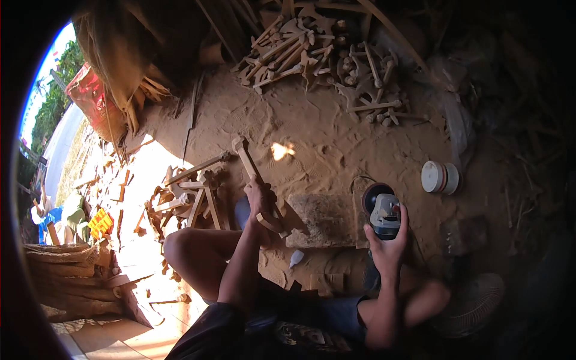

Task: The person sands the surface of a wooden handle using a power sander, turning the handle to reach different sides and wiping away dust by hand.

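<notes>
- Outdoors-facing workshop corner; the ground (336, 150) is packed sawdust, tan, rippled, with one bright sun patch on it.
- Person sits low, bare knees spread, forearms coming in from the lower edge.
- Left hand (259, 201) is closed around a long carved wood piece (252, 171); the piece runs up and away from the hand, its notched far end raised over the sawdust, its near end curving down past the wrist.
- Right hand (387, 240) is wrapped tight on the body of a grinder (383, 213); its dark disc end points away from the person and sits just right of a stone block (321, 221).
- Block lies between the two hands, on the ground before the knees.
- Left of the wood piece, a loose cluster of similar cut pieces (192, 195), some in strong sunlight.
- Far side: a large heap (324, 54) of carved wooden parts, piled against the dark back wall.
- Right of the grinder, well apart: a white roll (440, 177) lying on its side.
- Left edge: woven sacks (66, 264), scrap wood, a red sheet (90, 93), then open daylight with trees.
- Right side of the space is in deep shadow; details there cannot be made out.
</notes>
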The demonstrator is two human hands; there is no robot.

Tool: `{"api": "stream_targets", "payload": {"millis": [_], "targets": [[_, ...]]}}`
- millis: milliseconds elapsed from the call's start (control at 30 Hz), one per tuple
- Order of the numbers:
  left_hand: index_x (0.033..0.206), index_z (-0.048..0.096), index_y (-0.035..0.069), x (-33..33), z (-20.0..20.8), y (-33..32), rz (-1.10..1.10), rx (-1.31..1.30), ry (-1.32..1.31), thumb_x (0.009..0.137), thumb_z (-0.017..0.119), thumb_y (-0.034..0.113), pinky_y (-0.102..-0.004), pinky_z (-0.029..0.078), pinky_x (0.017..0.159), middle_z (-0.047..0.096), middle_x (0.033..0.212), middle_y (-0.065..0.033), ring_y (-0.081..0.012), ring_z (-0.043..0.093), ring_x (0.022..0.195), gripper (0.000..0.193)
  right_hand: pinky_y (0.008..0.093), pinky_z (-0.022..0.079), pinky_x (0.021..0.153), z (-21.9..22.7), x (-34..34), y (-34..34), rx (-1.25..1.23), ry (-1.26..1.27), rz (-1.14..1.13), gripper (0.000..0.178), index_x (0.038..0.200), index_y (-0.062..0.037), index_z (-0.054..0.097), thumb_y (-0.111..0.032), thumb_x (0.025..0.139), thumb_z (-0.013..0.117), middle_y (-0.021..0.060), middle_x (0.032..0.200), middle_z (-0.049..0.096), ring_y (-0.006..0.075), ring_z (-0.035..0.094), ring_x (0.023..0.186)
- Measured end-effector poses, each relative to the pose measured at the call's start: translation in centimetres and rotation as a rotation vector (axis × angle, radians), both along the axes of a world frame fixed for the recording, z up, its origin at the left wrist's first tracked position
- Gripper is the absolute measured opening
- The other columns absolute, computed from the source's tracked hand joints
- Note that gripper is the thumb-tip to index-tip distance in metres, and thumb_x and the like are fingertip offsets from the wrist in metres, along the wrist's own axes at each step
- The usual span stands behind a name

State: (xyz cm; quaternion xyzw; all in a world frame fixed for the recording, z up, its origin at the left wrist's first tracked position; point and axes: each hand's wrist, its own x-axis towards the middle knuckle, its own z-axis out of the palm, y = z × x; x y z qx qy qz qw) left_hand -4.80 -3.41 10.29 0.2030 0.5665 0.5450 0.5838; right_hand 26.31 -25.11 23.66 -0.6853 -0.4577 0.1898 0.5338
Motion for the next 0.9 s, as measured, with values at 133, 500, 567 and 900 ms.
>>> {"api": "stream_targets", "payload": {"millis": [133,500,567,900], "targets": [[0.095,0.046,0.015,4.9,-1.2,0.0,-0.115,0.165,-0.14,0.111,0.058,0.055,-0.0319,0.043,0.047,0.047,0.071,0.0003,-0.0121,0.047,0.051,0.045,0.0393,0.05,0.114,-0.9,-1.1,-0.1,-0.064,0.149,0.146,0.092,0.163,-0.0013,0.039,-0.007,0.085,0.088,0.0199,0.15,0.06,0.0258,0.061,0.135],[0.095,0.047,0.016,5.5,0.8,1.8,-0.201,0.23,0.048,0.114,0.056,0.045,-0.0272,0.042,0.046,0.044,0.068,0.0066,-0.0049,0.043,0.051,0.037,0.0402,0.048,0.116,-2.9,-7.5,0.6,-0.201,0.183,0.435,0.097,0.165,-0.0059,0.039,-0.012,0.083,0.091,0.0209,0.151,0.06,0.0282,0.061,0.138],[0.096,0.048,0.015,5.4,0.9,1.6,-0.207,0.211,0.077,0.114,0.056,0.046,-0.0274,0.043,0.047,0.045,0.069,0.0064,-0.0051,0.043,0.051,0.037,0.0402,0.047,0.116,-2.7,-7.6,0.6,-0.219,0.174,0.445,0.097,0.165,-0.0054,0.039,-0.013,0.083,0.091,0.0211,0.152,0.059,0.0287,0.06,0.139],[0.098,0.05,0.012,5.7,1.4,1.2,-0.167,0.212,0.081,0.114,0.057,0.046,-0.0282,0.045,0.048,0.047,0.071,0.0047,-0.006,0.045,0.052,0.037,0.0413,0.045,0.12,-1.8,-8.5,1.2,-0.252,0.119,0.469,0.096,0.164,-0.0027,0.038,-0.013,0.084,0.09,0.0242,0.158,0.054,0.032,0.056,0.146]]}}
